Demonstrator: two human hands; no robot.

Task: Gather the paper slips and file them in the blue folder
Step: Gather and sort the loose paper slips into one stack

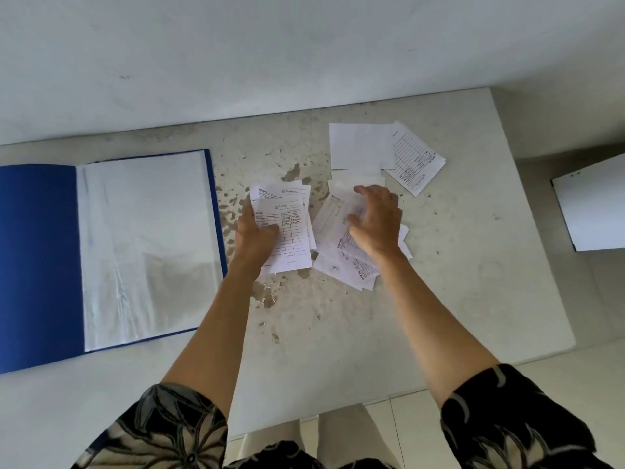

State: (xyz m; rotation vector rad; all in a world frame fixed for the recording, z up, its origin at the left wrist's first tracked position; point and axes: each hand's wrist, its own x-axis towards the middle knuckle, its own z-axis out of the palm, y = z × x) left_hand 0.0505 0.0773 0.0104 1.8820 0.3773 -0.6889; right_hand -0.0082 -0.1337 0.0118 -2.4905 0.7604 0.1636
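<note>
The blue folder [37, 265] lies open at the left of the table, its clear plastic sleeve [145, 245] facing up. My left hand [252, 236] grips a small stack of printed slips [287, 228] at its left edge, thumb on top. My right hand [375, 221] is curled over a loose pile of slips [331, 238] just to the right, fingers closing on one of them. Further back lie a blank white slip [360, 145] and a printed slip [417, 164], untouched.
The worn white table [338, 333] has peeling brown patches near the middle. Its right edge runs close to the far slips. A white box [592, 211] stands off the table at the right. A wall rises behind the table.
</note>
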